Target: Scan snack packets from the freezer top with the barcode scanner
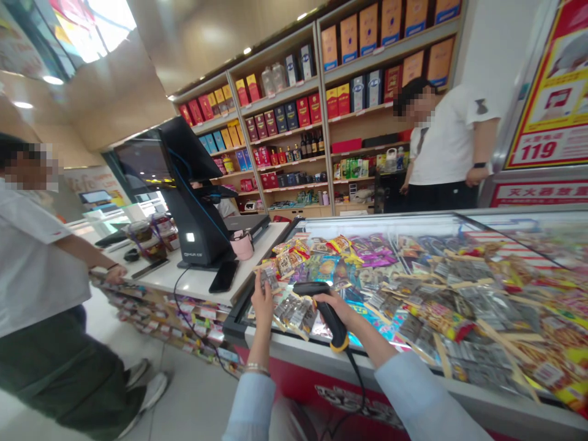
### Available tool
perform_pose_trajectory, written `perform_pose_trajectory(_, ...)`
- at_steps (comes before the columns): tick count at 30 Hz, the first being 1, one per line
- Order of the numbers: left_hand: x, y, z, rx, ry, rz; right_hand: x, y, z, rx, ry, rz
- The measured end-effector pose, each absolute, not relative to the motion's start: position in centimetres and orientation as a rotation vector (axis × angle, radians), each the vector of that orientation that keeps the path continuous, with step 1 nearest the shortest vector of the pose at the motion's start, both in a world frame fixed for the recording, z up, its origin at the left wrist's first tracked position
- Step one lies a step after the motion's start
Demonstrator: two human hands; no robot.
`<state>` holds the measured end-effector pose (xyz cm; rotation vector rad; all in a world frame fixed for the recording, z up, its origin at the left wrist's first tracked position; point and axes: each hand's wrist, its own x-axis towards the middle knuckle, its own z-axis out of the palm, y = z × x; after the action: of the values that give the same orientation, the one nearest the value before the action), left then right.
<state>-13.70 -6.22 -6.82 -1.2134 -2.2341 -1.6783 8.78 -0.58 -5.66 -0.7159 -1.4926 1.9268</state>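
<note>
a long glass-topped display case fills the right half of your view, packed with bright snack bags and silver packets under the glass. behind it, tall wooden shelves carry rows of red, blue and orange boxes and some bottles. a person in a white shirt and dark green trousers stands at the far left with one hand resting on the edge of the white counter. another person in a white shirt stands behind the case, near the shelves. on the counter, a black till terminal stands just left of the case, with a black phone lying flat at its foot, a pink pouch beside it and a few jars further left.

your right hand is above the near edge of the case, fingers wrapped tightly round the grip of a black scanner. the scanner's head points left and its cable drops down over the rim. your left hand is raised just left of the scanner, its fingers pinching a small snack packet by the lower edge. the packet stands upright in the air over the case's left corner, near the scanner's head but not touching it.
</note>
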Motion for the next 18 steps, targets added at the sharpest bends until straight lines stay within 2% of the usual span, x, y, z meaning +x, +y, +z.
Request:
perform_pose_trajectory(14,-12.4,-6.7,-5.4,-1.345,-2.1,-1.493,11.4,-1.3,-2.6,-0.695,-1.338,1.889)
perform_pose_trajectory(18,-8.1,-6.4,-3.2,-1.401,-2.074,-1.608,15.7,-1.6,-0.1,-0.652,-1.282,1.775)
